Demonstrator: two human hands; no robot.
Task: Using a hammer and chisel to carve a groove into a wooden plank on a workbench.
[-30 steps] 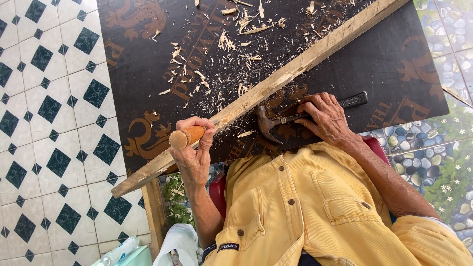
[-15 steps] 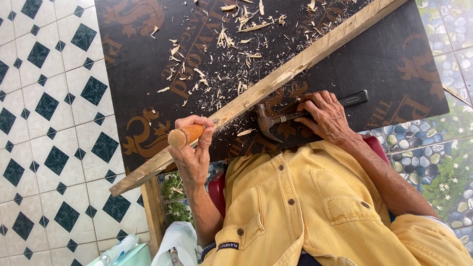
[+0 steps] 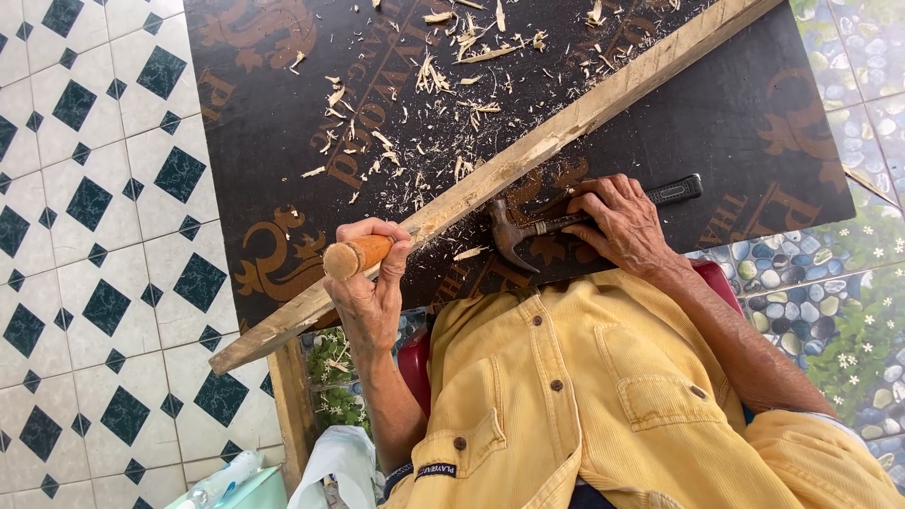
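**Chisel and hammer held where they were: no fresh cut is seen**

The long wooden slat (image 3: 528, 155) is laid slantwise across the frame, from the lower left to the upper right corner, and nothing about its place is altered from the earlier pictures. A chisel (image 3: 356, 256) with a round wooden handle is set against its lower edge, left of centre. The blade end is mostly hidden by the fingers, so its contact with the wood cannot be made out.

The chisel handle is clamped in the left hand (image 3: 372, 287), fingers wrapped over it. This grip is unchanged over the last second. Just right of centre, a claw hammer (image 3: 523, 229) is laid flat, its head close under the slat. The dark handle is covered by the right hand (image 3: 622, 221), which is closed loosely over it and not lifted. Its position is also the same as before.

From this stillness a pause in the chiselling is judged, not a stroke in progress.

Pale shavings (image 3: 443, 75) are scattered over the dark printed board (image 3: 264, 113) above the slat. A yellow shirt (image 3: 584, 396) fills the lower right. A tiled floor (image 3: 85, 188) with dark diamonds is seen at the left. A plastic bottle (image 3: 222, 481) is shown at the bottom left.
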